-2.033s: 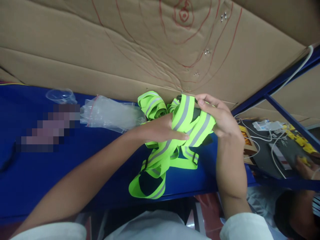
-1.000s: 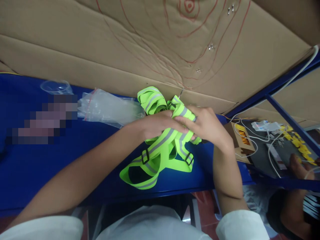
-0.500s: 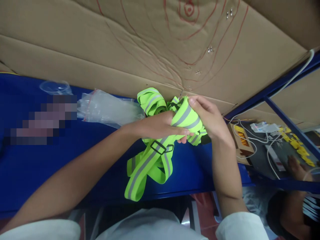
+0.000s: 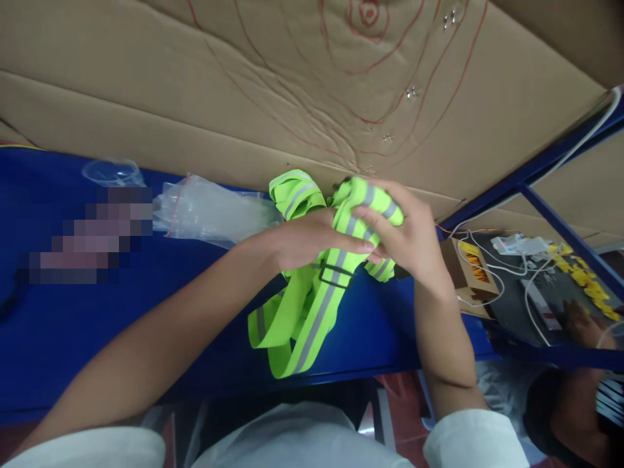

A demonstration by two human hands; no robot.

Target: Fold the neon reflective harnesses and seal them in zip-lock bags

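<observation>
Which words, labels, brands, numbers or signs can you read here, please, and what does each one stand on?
No word, brand or number is readable.
Cardboard panel: red hand-drawn lines and rings, no legible letters.
Small cardboard box at right: any marking is too blurred to read.
White packet near it: too small and blurred.
Green straps: no print visible.

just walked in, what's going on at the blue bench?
A person's left hand grips a neon-green, grey-striped fabric strap, and the right hand curls around its bunched upper part. A black rectangular buckle and loose loops show below the hands. Behind the left wrist sits a neon-green rolled bundle, with clear plastic bags beside it on the blue table.
</observation>
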